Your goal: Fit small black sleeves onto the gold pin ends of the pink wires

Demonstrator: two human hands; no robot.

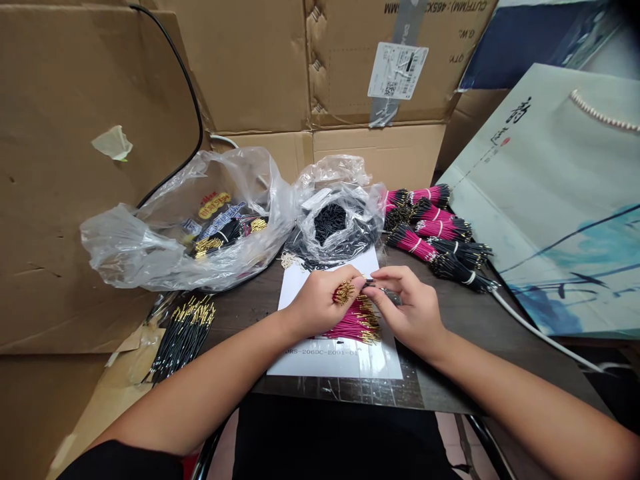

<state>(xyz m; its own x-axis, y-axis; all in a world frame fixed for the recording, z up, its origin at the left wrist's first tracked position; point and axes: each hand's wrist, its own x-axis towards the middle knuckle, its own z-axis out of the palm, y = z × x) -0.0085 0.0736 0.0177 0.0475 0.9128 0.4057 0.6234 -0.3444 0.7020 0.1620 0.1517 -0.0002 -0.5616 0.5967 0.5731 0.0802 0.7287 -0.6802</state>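
Note:
My left hand is closed around a bundle of wires with gold terminals, the ends facing me. At its thumb tip, my right hand pinches a small dark piece, perhaps a short black sleeve; the fingers partly hide it. Loose pink wires with gold ends lie beneath both hands on a white printed sheet. Just beyond the hands stands an opened clear bag full of short black tubes. A few black pieces lie scattered near the bag.
Tied pink and black wire bundles are piled at the right beside a pale paper bag. To the left are a large plastic bag with wire bundles inside and black wires with gold ends. Cardboard walls the dark table.

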